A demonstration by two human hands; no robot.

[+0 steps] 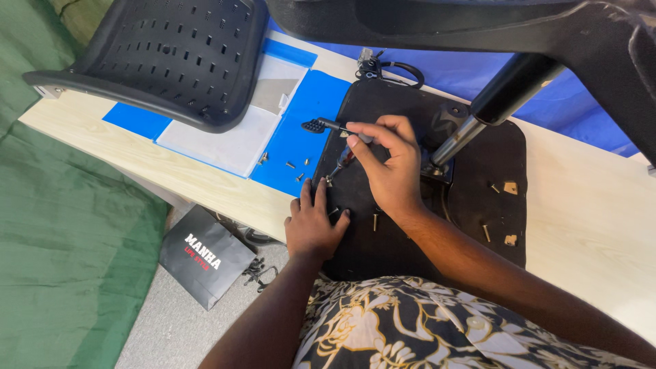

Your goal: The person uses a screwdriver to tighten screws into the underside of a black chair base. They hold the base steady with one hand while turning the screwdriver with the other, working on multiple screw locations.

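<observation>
Pale wooden tabletop [205, 179] carries an upturned black chair seat [383, 239] at centre frame; left hand [313, 225] presses flat, fingers spread, steadying it, while right hand [389, 164] pinches a screwdriver [339, 140] upright over a screw.

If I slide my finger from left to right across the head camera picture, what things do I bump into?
Green cloth → black paper bag → left hand → right hand → shiny metal post.
</observation>
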